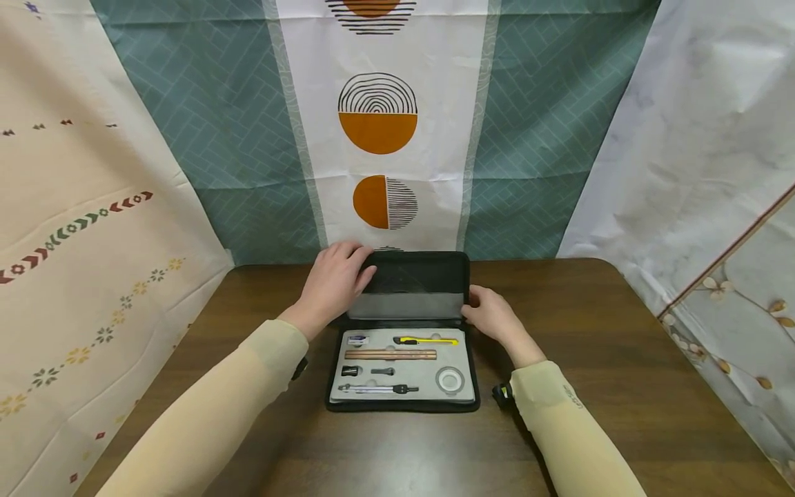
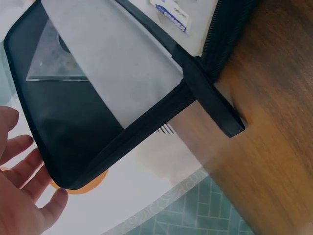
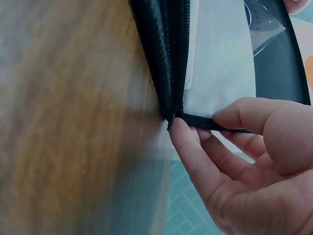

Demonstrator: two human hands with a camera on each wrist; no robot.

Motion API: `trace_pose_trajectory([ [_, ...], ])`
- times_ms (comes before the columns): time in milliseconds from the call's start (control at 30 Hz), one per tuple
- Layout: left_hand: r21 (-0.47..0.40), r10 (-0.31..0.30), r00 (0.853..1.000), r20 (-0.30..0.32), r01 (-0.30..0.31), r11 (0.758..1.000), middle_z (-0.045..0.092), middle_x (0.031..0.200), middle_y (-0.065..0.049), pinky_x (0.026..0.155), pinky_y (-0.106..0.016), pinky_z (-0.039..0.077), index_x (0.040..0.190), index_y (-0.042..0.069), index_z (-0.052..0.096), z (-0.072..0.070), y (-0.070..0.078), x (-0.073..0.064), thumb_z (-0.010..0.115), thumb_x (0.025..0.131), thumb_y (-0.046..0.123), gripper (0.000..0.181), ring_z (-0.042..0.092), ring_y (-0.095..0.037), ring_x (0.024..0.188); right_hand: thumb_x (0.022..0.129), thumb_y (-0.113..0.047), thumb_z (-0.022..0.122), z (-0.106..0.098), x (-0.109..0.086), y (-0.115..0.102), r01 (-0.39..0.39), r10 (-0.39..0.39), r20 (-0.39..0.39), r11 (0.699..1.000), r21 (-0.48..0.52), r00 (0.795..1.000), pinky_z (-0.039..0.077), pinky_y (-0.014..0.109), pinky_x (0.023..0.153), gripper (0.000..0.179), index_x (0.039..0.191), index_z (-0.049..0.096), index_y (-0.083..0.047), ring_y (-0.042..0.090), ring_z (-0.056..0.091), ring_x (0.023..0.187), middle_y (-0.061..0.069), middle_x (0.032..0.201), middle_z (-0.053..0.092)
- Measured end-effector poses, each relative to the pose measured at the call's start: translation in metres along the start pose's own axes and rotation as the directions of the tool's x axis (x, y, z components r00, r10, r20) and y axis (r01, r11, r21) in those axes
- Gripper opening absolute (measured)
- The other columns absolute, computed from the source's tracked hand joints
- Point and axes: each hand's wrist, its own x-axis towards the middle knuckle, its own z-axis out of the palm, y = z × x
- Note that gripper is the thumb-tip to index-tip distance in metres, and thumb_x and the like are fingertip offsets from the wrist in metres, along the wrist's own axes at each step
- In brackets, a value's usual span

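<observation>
A black zippered stationery case (image 1: 402, 407) lies unfolded on the table, its lid raised at the back. My left hand (image 1: 335, 279) is at the lid's upper left corner; the left wrist view shows its fingers (image 2: 36, 183) loosely spread along the edge. At the lid's lower right side, my right hand (image 1: 493, 314) pinches the zippered edge (image 3: 200, 121) between thumb and fingers, close to the hinge. The grey tray holds a yellow utility knife (image 1: 435, 340), wooden pencils (image 1: 390, 355), an eraser (image 1: 357, 340), a sharpener (image 1: 350, 371), a compass (image 1: 379, 389) and a clear round item (image 1: 450, 380).
The brown wooden table (image 1: 559, 331) extends around the case. A patterned curtain (image 1: 528, 138) hangs behind its far edge, with printed cloths at both sides. A black strap loop (image 2: 215, 105) sticks out from the case at its hinge.
</observation>
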Motion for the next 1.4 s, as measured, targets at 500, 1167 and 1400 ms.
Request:
trace_pose_trajectory([
  [500,-0.028,0.061,0.997,-0.051,-0.063,0.998,0.071,0.128,-0.013,0.1,-0.054,0.052,0.134,0.007,0.076,-0.02,0.003,-0.016,0.073,0.109,0.022,0.029,0.061,-0.037,0.12,0.108,-0.013,0.067,-0.004,-0.009,0.0,0.033,-0.031,0.045,0.998,-0.044,0.999,0.06,0.041,0.08,0.028,0.132,0.073,-0.002,0.022,0.074,0.093,0.014,0.115,0.077],
  [1167,-0.187,0.255,0.967,0.001,-0.25,0.95,0.078,0.119,-0.001,0.091,-0.039,0.064,0.128,0.013,0.081,-0.03,0.021,-0.076,0.088,0.097,0.01,0.032,0.072,-0.023,0.111,0.104,-0.008,0.075,-0.009,-0.031,0.0,0.121,-0.111,0.068,0.976,-0.183,0.992,0.058,0.056,0.093,0.02,0.123,0.079,-0.008,0.031,0.07,0.101,0.012,0.117,0.078],
  [1400,-0.19,0.321,0.946,0.034,-0.309,0.932,0.077,0.118,0.0,0.084,-0.035,0.065,0.127,0.015,0.081,-0.024,0.029,-0.1,0.087,0.097,0.01,0.03,0.073,-0.02,0.107,0.1,0.004,0.069,-0.01,-0.042,-0.001,0.123,-0.109,0.093,0.981,-0.151,0.99,0.056,0.06,0.102,0.034,0.13,0.078,-0.008,0.037,0.073,0.115,0.017,0.13,0.075],
])
